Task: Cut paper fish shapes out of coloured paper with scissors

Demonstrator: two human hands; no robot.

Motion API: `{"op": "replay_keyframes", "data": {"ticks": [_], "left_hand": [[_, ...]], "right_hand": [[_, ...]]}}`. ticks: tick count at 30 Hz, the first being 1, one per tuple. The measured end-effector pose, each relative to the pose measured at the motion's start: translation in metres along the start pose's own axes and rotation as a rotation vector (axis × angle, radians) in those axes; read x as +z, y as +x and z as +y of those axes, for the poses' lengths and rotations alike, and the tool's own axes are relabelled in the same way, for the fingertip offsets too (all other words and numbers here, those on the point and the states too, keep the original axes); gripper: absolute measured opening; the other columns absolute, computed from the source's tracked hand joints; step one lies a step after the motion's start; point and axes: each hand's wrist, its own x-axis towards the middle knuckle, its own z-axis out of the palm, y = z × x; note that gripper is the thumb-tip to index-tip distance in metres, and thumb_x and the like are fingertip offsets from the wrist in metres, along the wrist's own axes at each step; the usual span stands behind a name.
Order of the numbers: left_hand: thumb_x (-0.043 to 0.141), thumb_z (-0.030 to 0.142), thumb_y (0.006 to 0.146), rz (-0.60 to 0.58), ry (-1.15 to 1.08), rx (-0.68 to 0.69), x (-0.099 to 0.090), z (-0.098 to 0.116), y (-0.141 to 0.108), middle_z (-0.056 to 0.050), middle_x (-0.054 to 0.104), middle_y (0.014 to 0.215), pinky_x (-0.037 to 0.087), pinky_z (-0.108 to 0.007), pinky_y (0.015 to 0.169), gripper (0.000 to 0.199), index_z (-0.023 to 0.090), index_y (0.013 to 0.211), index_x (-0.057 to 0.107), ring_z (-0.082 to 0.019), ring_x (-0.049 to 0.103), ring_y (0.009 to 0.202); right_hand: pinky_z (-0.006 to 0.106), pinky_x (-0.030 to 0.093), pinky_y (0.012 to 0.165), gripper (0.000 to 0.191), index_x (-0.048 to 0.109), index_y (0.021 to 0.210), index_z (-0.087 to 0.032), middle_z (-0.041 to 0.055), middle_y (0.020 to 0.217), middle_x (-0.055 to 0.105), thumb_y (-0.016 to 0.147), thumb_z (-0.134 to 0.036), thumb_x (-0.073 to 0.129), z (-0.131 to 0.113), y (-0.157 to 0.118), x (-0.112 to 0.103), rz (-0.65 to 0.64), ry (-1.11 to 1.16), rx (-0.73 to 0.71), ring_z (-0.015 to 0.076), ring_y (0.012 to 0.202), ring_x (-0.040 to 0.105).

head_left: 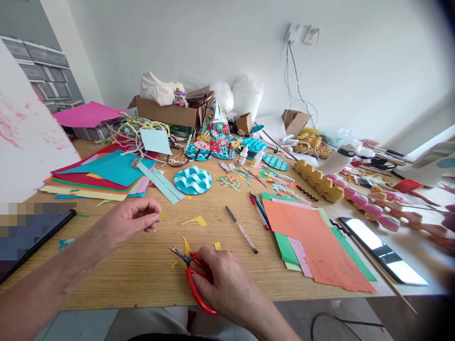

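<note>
My left hand [137,219] is closed in a pinch above the table, holding a tiny piece of yellow paper [161,214] between thumb and forefinger. In my right hand [222,274] is a pair of scissors [195,279] with red handles, its blades parted slightly and pointing left. Around the blades lie yellow paper scraps [186,246], and a small yellow square [217,245] sits just above my right hand. A larger curved yellow offcut [197,221] rests farther back. To the right of it lies a pen [241,229].
Stacked coloured paper [106,170] is at the left, by a blue wavy-patterned disc [192,180]. Orange paper [313,237], a phone-like dark panel [386,251] and egg-carton strips [318,180] occupy the right. Glue bottles [243,155] and boxes [167,111] stand behind.
</note>
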Motion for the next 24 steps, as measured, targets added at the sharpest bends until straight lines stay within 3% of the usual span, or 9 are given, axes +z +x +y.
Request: {"op": "replay_keyframes", "data": {"ticks": [4, 9, 12, 14, 16, 19, 22, 24], "left_hand": [[0.061, 0.033, 0.064, -0.121, 0.216, 0.083, 0.015, 0.015, 0.03, 0.005, 0.051, 0.048, 0.039, -0.025, 0.048, 0.012, 0.023, 0.058, 0.058, -0.014, 0.047, 0.048], [0.059, 0.023, 0.071, -0.26, 0.433, 0.191, 0.056, 0.035, 0.084, 0.005, 0.055, 0.056, 0.039, -0.024, 0.051, 0.01, 0.019, 0.062, 0.061, -0.013, 0.052, 0.055], [0.061, 0.027, 0.081, -0.364, 0.575, 0.231, 0.087, 0.039, 0.118, -0.001, 0.066, 0.082, 0.05, -0.032, 0.066, 0.013, 0.015, 0.082, 0.066, -0.018, 0.062, 0.074], [0.057, 0.031, 0.087, -0.424, 0.656, 0.246, 0.106, 0.039, 0.139, -0.006, 0.064, 0.108, 0.053, -0.04, 0.076, 0.025, 0.016, 0.107, 0.061, -0.021, 0.063, 0.09], [0.057, 0.031, 0.087, -0.457, 0.72, 0.254, 0.124, 0.038, 0.158, -0.008, 0.06, 0.117, 0.053, -0.044, 0.08, 0.031, 0.017, 0.115, 0.057, -0.024, 0.062, 0.097], [0.057, 0.031, 0.087, -0.473, 0.796, 0.261, 0.141, 0.035, 0.181, -0.008, 0.06, 0.119, 0.053, -0.044, 0.08, 0.032, 0.017, 0.116, 0.057, -0.024, 0.061, 0.098], [0.057, 0.031, 0.087, -0.471, 0.853, 0.269, 0.151, 0.03, 0.196, -0.008, 0.06, 0.119, 0.053, -0.044, 0.08, 0.032, 0.018, 0.116, 0.057, -0.024, 0.061, 0.098], [0.057, 0.031, 0.087, -0.468, 0.881, 0.277, 0.154, 0.026, 0.203, -0.008, 0.06, 0.119, 0.053, -0.044, 0.081, 0.031, 0.018, 0.116, 0.057, -0.024, 0.061, 0.098]], "right_hand": [[0.022, 0.025, 0.049, 0.008, 0.052, 0.067, -0.02, 0.0, 0.058, 0.059, 0.075, -0.02, 0.053, 0.006, -0.002, 0.002, 0.06, 0.046, 0.017, 0.0123, 0.05, 0.046], [0.021, 0.026, 0.049, 0.012, 0.042, 0.064, -0.021, -0.0007, 0.056, 0.053, 0.073, -0.02, 0.05, 0.017, -0.001, 0.013, 0.149, 0.188, 0.053, 0.0115, 0.049, 0.042], [0.022, 0.025, 0.047, 0.017, 0.034, 0.062, -0.022, -0.0018, 0.054, 0.046, 0.07, -0.025, 0.048, 0.026, -0.002, 0.017, 0.238, 0.274, 0.006, 0.0112, 0.047, 0.036], [0.022, 0.024, 0.045, 0.02, 0.031, 0.062, -0.022, -0.0025, 0.052, 0.042, 0.072, -0.03, 0.046, 0.032, -0.002, 0.019, 0.308, 0.324, -0.025, 0.011, 0.046, 0.034], [0.022, 0.024, 0.043, 0.02, 0.033, 0.062, -0.022, -0.0031, 0.05, 0.042, 0.074, -0.033, 0.045, 0.037, -0.001, 0.022, 0.36, 0.358, -0.06, 0.0109, 0.044, 0.035], [0.023, 0.024, 0.042, 0.028, 0.038, 0.06, -0.022, -0.003, 0.046, 0.044, 0.076, -0.045, 0.044, 0.042, 0.004, 0.039, 0.452, 0.351, -0.088, 0.0116, 0.04, 0.037], [0.027, 0.021, 0.043, 0.051, 0.038, 0.054, -0.022, -0.002, 0.039, 0.04, 0.077, -0.067, 0.028, 0.047, 0.012, 0.065, 0.703, 0.274, 0.029, 0.0127, 0.035, 0.033], [0.028, 0.022, 0.043, 0.06, 0.042, 0.053, -0.022, -0.0015, 0.038, 0.04, 0.076, -0.073, 0.02, 0.052, 0.014, 0.077, 0.726, 0.246, 0.026, 0.0132, 0.034, 0.035]]}}
